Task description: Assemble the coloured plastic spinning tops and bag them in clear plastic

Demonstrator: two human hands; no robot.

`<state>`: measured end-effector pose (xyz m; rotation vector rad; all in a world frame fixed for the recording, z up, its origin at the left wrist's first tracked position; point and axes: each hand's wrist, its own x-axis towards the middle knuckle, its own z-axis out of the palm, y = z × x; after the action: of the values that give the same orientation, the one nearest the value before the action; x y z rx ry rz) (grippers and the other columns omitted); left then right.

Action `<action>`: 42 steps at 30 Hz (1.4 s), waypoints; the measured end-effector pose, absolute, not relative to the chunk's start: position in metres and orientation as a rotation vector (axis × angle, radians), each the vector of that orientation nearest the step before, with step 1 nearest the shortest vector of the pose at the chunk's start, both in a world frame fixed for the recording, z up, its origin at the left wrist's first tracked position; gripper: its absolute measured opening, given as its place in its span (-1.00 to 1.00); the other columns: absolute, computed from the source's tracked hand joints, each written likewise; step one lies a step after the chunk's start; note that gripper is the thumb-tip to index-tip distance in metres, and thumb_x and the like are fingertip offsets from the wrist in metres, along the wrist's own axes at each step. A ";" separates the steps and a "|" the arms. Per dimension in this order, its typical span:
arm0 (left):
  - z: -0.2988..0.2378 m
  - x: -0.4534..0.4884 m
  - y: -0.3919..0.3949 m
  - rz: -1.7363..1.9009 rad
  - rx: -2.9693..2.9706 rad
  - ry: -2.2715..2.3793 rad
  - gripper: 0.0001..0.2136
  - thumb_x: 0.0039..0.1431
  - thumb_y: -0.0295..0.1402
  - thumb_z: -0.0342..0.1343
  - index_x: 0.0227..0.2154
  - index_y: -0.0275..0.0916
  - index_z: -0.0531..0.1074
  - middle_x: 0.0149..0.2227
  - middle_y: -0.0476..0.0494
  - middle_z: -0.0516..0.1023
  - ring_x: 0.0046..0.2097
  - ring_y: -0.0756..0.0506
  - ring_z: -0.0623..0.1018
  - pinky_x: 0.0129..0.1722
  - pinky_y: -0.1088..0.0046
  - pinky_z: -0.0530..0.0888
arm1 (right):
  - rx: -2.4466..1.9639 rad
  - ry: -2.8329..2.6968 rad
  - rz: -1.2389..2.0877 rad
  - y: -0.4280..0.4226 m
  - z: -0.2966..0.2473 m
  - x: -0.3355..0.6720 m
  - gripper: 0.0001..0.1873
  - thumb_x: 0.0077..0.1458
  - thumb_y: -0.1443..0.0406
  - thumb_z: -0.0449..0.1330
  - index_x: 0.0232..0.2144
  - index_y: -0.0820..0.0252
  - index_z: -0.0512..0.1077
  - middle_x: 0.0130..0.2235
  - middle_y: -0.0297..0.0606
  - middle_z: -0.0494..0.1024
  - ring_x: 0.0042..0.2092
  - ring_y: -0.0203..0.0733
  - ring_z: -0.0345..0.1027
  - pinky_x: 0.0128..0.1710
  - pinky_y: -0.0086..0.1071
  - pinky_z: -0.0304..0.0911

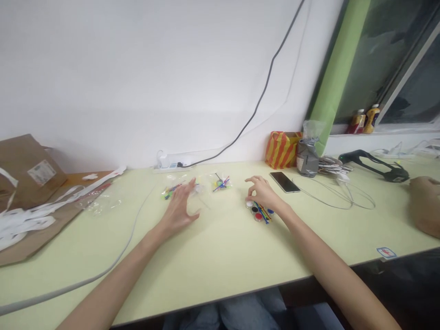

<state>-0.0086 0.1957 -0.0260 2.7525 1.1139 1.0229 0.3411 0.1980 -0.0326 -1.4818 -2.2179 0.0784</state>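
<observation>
Over the table's middle, my left hand (179, 205) is open, its thumb spread from the fingers. Its fingertips partly cover a clear plastic bag (168, 191) of small colourful pieces. My right hand (263, 191) hovers with bent, parted fingers above a small cluster, the lowest fingertip close to a white round disc (249, 204); whether they touch is unclear. In the cluster lie a black disc (255, 210), a red disc (258, 217), a blue disc (271, 211) and several thin coloured sticks (264, 213). Between the hands, farther back, sits another clear bag (222, 184) with colourful sticks.
A phone (284, 182) lies right of my right hand, near a striped bag (282, 150) and a thin looped cable (347, 201). Brown paper packaging (27, 174) and white strips fill the left. A power strip (168, 166) is by the wall. Another person's hand (426, 206) rests far right.
</observation>
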 end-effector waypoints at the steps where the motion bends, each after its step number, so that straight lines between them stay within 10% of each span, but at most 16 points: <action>1: -0.026 -0.008 0.195 1.009 2.755 1.109 -0.03 0.09 -0.40 0.17 0.43 -0.03 -0.35 0.25 -0.27 0.23 0.29 -0.36 0.21 0.31 -0.12 0.06 | -1.470 -2.224 0.079 0.197 -0.032 0.341 -0.85 0.04 0.26 0.40 -0.53 0.13 0.60 0.19 -0.17 0.40 0.26 0.14 0.07 0.24 0.15 0.02; 29: -0.029 0.003 0.182 0.897 2.668 1.029 0.02 0.09 -0.46 0.20 0.43 -0.01 -0.40 0.31 -0.27 0.18 0.35 -0.36 0.15 0.33 -0.13 0.09 | -1.472 -2.244 0.167 0.198 -0.033 0.336 -0.90 0.03 0.38 0.37 -0.49 0.10 0.61 0.04 -0.17 0.50 0.14 0.07 0.25 0.15 0.03 0.14; 42: -0.032 0.006 0.178 1.077 2.488 0.988 -0.06 0.17 -0.29 0.22 0.43 -0.01 -0.33 0.31 -0.27 0.19 0.35 -0.31 0.19 0.35 -0.04 0.14 | -1.137 -2.197 0.081 0.183 -0.041 0.303 -0.83 0.31 0.31 0.15 -0.13 0.12 0.54 0.01 -0.15 0.50 0.11 -0.04 0.27 0.12 -0.05 0.19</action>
<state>0.0061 0.1779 -0.0325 2.4882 0.9876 1.0768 0.3028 0.1828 -0.0409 -1.1368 -2.1973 0.0814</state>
